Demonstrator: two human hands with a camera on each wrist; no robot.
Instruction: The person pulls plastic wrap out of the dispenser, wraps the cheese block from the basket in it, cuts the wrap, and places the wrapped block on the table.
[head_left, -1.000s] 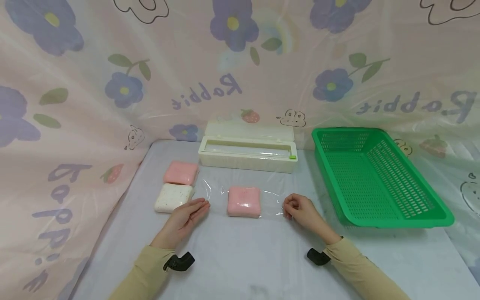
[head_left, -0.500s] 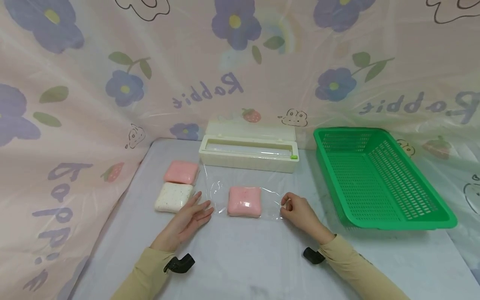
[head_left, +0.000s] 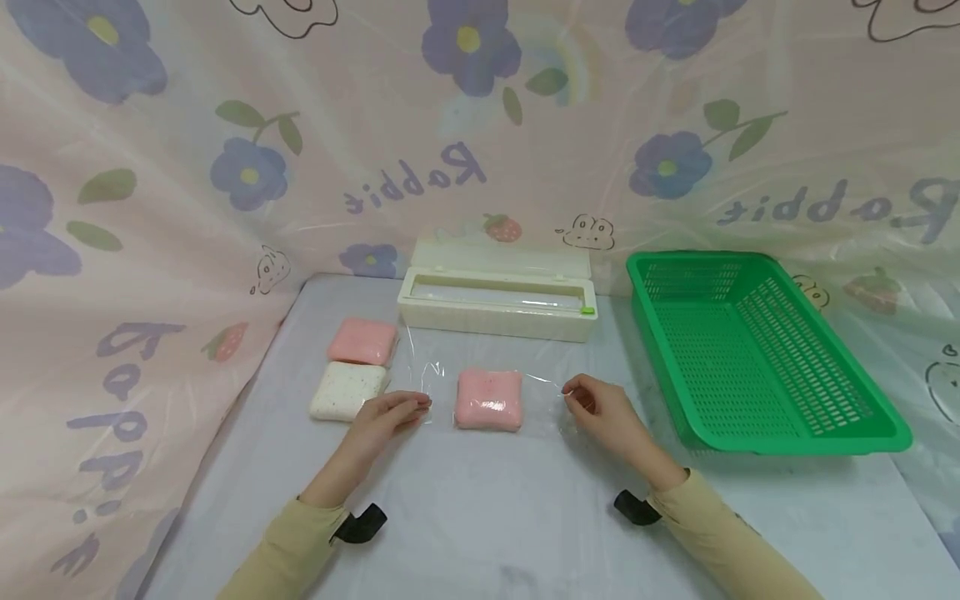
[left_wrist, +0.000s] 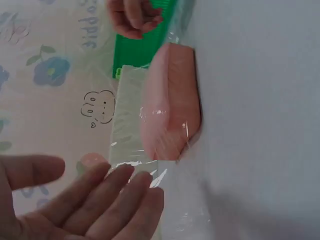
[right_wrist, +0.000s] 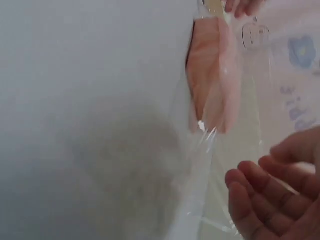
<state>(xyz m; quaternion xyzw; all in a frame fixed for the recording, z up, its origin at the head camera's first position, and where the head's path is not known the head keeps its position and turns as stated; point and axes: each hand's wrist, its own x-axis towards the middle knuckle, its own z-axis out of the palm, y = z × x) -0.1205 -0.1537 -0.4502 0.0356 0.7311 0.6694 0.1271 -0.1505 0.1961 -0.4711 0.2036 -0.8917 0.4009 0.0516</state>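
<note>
A pink, soap-like square block (head_left: 489, 400) with rounded edges sits mid-table under clear plastic wrap (head_left: 546, 408). My left hand (head_left: 386, 417) is at the wrap's left side; in the left wrist view its fingers (left_wrist: 117, 200) are nearly straight and the thumb stands apart. Across the block, my right hand (head_left: 603, 410) pinches the right edge of the wrap between thumb and index finger. In the right wrist view that hand (right_wrist: 280, 192) has its other fingers curled. Partly behind my left hand lies a white speckled block (head_left: 347, 390), with another pink block (head_left: 363, 342) beyond it.
A cream wrap dispenser box (head_left: 497, 317) with its lid raised and a green slider stands at the back. To the right is a green perforated basket (head_left: 720, 375). A patterned curtain (head_left: 525, 167) borders the table (head_left: 480, 517) behind and at the left.
My left hand's fingers spread along the wrap's left edge, then came together again. My right hand shifted slightly left, then moved up a little along the right edge. The blocks stayed in place.
</note>
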